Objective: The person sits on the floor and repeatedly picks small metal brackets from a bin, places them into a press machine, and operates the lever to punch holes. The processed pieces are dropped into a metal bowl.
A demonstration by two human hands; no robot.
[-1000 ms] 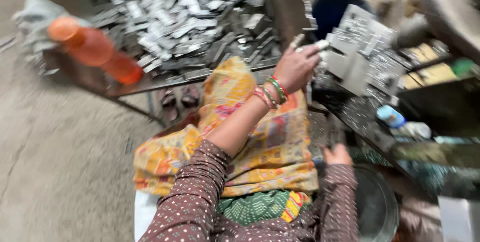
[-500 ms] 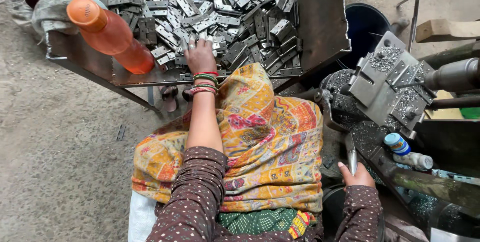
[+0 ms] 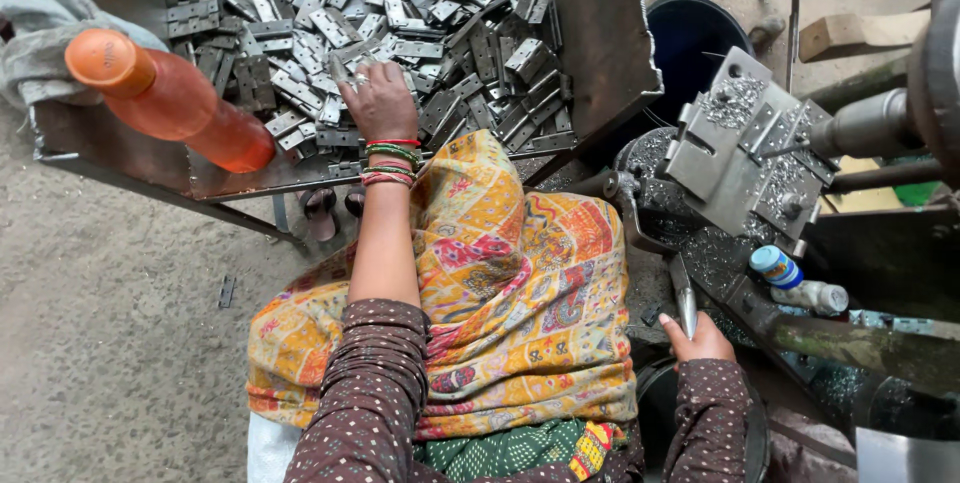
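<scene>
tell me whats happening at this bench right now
A seated person reaches the left hand into a metal tray heaped with small metal hinges, fingers curled on the pile. The right hand grips a metal lever beside a press-like machine fixture dusted with metal shavings. An orange plastic bottle leans on the tray's near corner. A patterned yellow cloth covers the lap.

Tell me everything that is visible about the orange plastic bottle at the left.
The orange plastic bottle is translucent, with an opaque orange screw cap toward the camera. It seems to stand in the near left corner of the rusty metal tray, beside the grey metal hinge plates. No hand touches it; the left hand rests on the plates nearby.
</scene>
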